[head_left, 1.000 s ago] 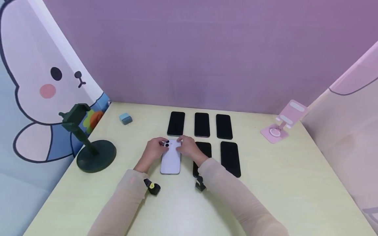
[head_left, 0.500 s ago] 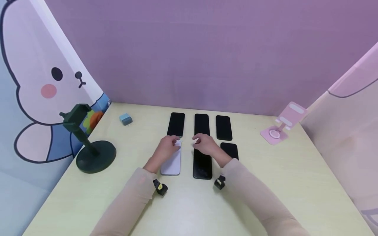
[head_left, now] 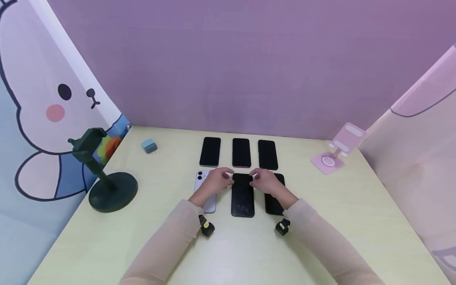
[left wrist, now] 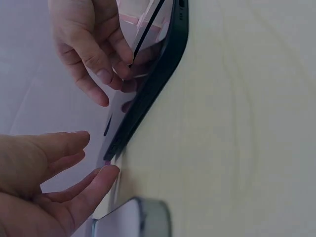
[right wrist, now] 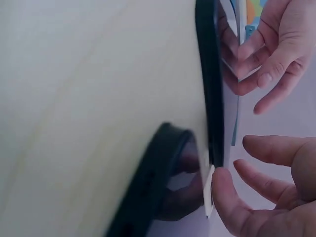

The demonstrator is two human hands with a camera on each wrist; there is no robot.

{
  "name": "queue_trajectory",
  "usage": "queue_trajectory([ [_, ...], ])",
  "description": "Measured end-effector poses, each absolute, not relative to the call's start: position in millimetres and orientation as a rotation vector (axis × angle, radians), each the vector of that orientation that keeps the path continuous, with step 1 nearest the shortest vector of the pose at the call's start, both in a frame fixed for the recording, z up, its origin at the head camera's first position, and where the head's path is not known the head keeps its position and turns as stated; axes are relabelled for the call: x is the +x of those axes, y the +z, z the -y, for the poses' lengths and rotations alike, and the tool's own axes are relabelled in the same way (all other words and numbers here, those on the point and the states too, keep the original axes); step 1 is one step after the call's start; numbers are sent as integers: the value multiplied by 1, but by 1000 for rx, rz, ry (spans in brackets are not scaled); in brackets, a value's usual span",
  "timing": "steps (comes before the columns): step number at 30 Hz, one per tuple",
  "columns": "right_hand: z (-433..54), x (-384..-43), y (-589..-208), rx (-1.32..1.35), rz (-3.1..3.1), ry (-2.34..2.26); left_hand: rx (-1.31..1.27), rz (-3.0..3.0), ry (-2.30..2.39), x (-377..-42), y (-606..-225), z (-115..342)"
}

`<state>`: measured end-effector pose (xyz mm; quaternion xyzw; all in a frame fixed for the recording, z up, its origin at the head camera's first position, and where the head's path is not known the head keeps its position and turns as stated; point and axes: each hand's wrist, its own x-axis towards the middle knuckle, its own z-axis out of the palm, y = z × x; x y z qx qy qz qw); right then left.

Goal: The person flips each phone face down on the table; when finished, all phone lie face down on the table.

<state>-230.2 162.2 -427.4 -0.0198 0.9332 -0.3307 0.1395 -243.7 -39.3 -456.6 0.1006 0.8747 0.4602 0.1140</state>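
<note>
A black phone lies screen up in the front row's middle. My left hand is at its upper left edge and my right hand at its upper right edge, fingers loosely bent. In the left wrist view a fingertip of the left hand is at the phone's corner; in the right wrist view one of the right hand is close to the phone's edge. Under my left forearm lies a pale lilac phone, camera side up. My right hand partly covers another black phone.
Behind lies a row of black phones: left, middle and right. A dark green stand and a blue charger block are at the left. At the far right stands a pink phone stand.
Both hands have left the lilac phone's top and moved right, the right hand first. They now flank the top of the middle black phone. The lilac phone stays lying on the table.
</note>
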Motion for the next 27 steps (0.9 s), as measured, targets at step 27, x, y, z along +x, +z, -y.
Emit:
queue_trajectory([
  [27, -161, -238, -444, 84, -2526, -1295, 311, -2678, 1257, -246, -460, 22],
])
